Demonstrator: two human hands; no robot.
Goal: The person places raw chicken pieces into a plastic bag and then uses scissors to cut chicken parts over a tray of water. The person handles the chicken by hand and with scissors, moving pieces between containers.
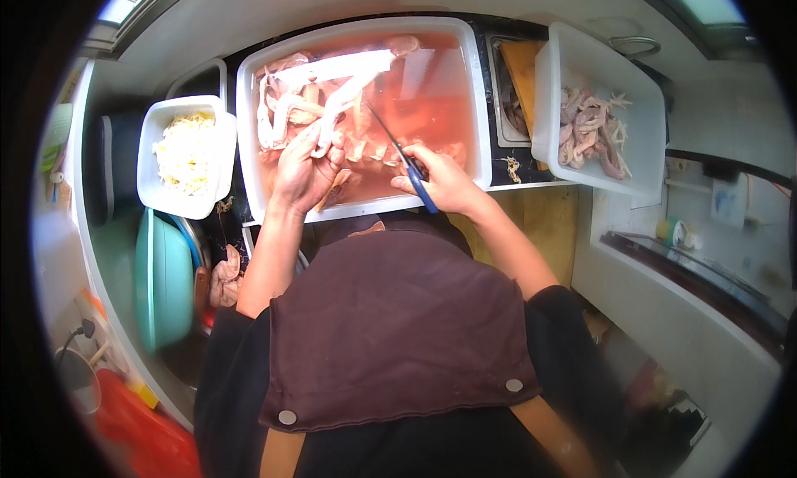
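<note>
My left hand (309, 170) grips the end of a pale, long poultry neck (339, 107) above a large white plastic tub (481, 104). Reddish water (429, 111) fills the tub, with more raw poultry pieces (289, 104) lying at its left side and partly submerged along the middle. In my right hand (439, 182) is a pair of scissors (398, 145) with dark blades and blue handles; the blades point up and left, close to the held piece. Whether the blades touch it I cannot tell.
At left, a white container (146, 160) holds yellowish-white shreds (187, 151), above a teal basin (165, 279) and some raw meat (226, 279). To the right, a white bin (647, 123) with long poultry pieces (591, 132) stands beside a wooden board (520, 73) over a metal sink (495, 48).
</note>
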